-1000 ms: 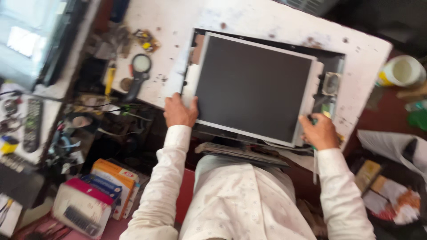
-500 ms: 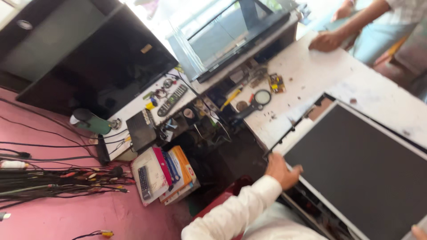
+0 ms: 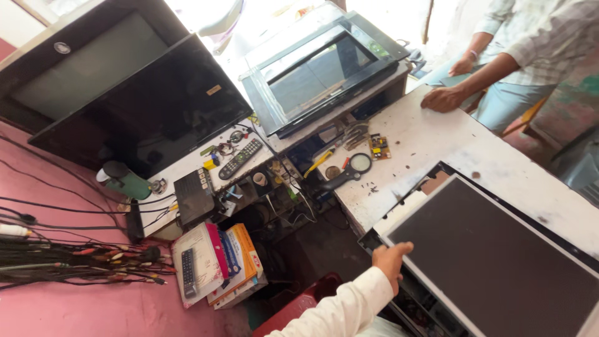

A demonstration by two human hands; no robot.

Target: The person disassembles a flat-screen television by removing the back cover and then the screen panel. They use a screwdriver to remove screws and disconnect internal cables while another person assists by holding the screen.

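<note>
Left hand (image 3: pixel 390 259) grips screen panel (image 3: pixel 499 262) on white workbench (image 3: pixel 430 143).

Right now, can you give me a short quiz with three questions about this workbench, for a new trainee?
1. True or false: the left hand grips the near corner of the dark screen panel.
2. Which lies beside the small green circuit board on the white table? A) a magnifying glass B) a hammer C) a cup
3. Fill in: the remote control lies on a shelf in front of a large black ____.

Key:
1. True; the right hand is out of view.
2. A.
3. Television.
</note>
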